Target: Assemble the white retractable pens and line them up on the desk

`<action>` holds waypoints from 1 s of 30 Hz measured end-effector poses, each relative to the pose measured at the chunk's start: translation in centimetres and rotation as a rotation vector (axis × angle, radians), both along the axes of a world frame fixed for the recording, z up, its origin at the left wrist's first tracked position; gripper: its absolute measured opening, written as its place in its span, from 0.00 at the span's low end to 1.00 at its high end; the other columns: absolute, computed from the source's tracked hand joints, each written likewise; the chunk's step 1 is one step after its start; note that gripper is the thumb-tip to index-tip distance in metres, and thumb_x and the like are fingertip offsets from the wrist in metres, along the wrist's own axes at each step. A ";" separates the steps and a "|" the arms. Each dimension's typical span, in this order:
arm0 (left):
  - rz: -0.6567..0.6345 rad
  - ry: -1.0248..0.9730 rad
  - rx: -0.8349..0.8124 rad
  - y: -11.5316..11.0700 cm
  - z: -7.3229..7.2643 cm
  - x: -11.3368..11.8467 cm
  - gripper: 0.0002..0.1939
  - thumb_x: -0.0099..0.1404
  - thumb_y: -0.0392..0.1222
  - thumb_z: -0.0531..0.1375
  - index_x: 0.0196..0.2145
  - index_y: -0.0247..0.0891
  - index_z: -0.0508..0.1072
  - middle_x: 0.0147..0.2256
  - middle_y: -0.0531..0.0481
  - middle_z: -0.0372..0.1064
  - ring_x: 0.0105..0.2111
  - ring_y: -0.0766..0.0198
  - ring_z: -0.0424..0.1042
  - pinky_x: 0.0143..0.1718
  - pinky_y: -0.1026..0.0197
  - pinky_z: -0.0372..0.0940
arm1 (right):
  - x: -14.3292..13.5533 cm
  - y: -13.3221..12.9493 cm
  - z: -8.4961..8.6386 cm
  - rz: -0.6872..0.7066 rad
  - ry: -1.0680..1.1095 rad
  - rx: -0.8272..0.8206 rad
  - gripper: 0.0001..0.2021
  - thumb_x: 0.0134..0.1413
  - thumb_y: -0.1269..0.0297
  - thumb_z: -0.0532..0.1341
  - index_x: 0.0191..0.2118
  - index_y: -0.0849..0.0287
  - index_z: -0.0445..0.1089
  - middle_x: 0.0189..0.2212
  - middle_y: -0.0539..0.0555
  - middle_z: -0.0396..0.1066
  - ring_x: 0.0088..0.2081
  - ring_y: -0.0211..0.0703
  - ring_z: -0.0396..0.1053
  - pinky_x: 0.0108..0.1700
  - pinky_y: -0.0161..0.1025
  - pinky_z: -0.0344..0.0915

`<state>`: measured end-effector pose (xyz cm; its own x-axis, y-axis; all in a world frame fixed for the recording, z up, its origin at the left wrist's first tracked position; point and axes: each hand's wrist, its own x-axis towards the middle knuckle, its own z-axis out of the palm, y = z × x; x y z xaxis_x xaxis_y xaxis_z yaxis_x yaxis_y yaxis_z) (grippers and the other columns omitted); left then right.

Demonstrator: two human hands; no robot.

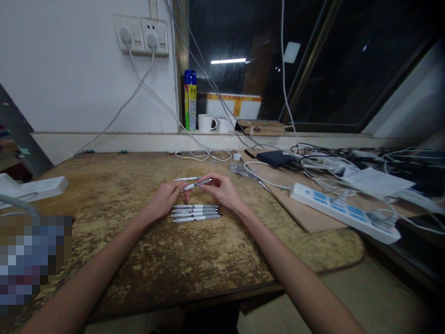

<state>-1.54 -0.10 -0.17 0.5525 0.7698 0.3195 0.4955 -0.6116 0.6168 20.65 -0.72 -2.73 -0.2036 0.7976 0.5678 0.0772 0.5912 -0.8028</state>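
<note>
A white and grey pen [193, 185] is held between my two hands over the worn wooden table [139, 260]. My left hand [168, 195] pinches its left end, and my right hand [221, 189] grips its right end. Just below the hands, several similar pens [196, 213] lie side by side in a row, roughly parallel. Another pen [186, 179] lies behind the hands, its right part hidden by my right fingers.
A white power strip [340, 211] lies on a brown board [299, 218] at the right, with tangled cables behind. Another power strip [45, 186] is at the left. A spray can [190, 99] and mug [206, 122] stand on the sill.
</note>
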 end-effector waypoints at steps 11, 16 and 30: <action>-0.080 -0.080 -0.105 -0.2 -0.3 -0.3 0.22 0.74 0.49 0.48 0.60 0.41 0.68 0.41 0.47 0.77 0.27 0.64 0.68 0.28 0.64 0.61 | 1.5 0.3 0.0 -0.010 -0.009 -0.077 0.08 0.55 0.62 0.63 0.39 0.57 0.78 0.40 0.54 0.79 0.44 0.45 0.74 0.51 0.43 0.66; -0.081 -0.085 0.030 0.2 -0.6 -0.5 0.18 0.73 0.44 0.50 0.55 0.43 0.73 0.53 0.45 0.73 0.44 0.58 0.72 0.46 0.57 0.65 | 1.6 0.3 0.1 -0.100 0.028 -0.170 0.09 0.53 0.63 0.63 0.39 0.57 0.78 0.37 0.53 0.78 0.41 0.43 0.73 0.48 0.41 0.66; -0.034 -0.043 0.126 0.0 -0.4 -0.6 0.13 0.71 0.43 0.54 0.48 0.44 0.76 0.50 0.47 0.74 0.51 0.56 0.70 0.56 0.52 0.61 | 1.1 0.5 -0.9 -0.249 -0.132 -0.130 0.11 0.58 0.58 0.60 0.36 0.59 0.77 0.33 0.54 0.77 0.37 0.44 0.72 0.44 0.40 0.65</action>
